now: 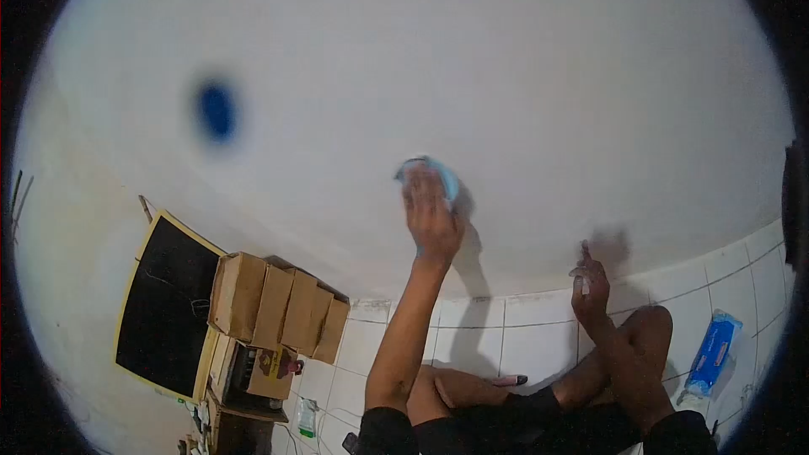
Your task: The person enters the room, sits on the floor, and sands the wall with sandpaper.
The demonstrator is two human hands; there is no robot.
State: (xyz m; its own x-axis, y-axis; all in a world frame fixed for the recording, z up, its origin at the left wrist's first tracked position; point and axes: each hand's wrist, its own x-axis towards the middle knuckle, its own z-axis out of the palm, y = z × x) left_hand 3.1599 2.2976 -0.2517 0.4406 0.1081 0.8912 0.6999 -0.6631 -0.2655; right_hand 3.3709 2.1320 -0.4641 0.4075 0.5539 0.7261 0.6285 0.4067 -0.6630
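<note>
Pressed flat against the pale wall (522,101), my left hand (431,217) has a light blue cloth (447,177) under its fingers. The cloth's edge shows above and to the right of the fingertips. Lower and to the right, my right hand (592,286) is raised near the foot of the wall, one finger pointing up and the others curled. A small whitish thing (586,285) shows in its grip, too small to make out.
Cardboard boxes (271,303) are stacked at the lower left beside a black panel with a yellow frame (168,307). On the white tiled floor (539,345) lie a blue packet (715,352) at right and a green-and-white packet (307,417). My bent legs are at the bottom.
</note>
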